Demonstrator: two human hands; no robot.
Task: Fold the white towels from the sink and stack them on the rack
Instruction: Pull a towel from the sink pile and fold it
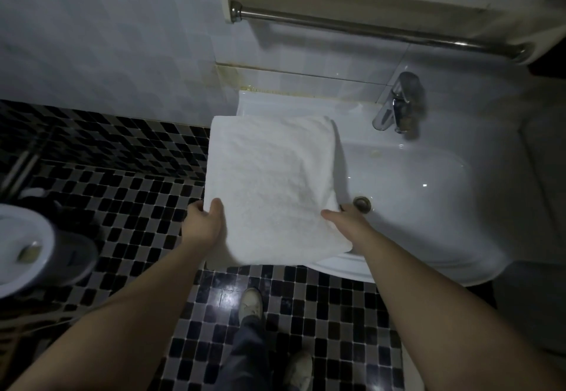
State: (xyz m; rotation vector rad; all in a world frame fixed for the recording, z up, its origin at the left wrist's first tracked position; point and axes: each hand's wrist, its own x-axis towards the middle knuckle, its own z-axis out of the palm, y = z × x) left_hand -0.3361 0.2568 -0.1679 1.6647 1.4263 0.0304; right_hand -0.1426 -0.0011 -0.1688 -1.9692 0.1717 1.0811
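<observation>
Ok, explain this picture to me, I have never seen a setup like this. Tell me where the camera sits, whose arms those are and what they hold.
There is no machine here: a person wears one wide-angle camera on the head, looking down, so the two bare arms are the wearer's own. The left hand and right hand each grip the near edge of a white towel, thumbs on top, holding it flat over the left side of a white sink. Behind the basin stands a chrome tap; higher on the wall runs a metal rail. Below are a checked tile floor and the person's shoes.
</observation>
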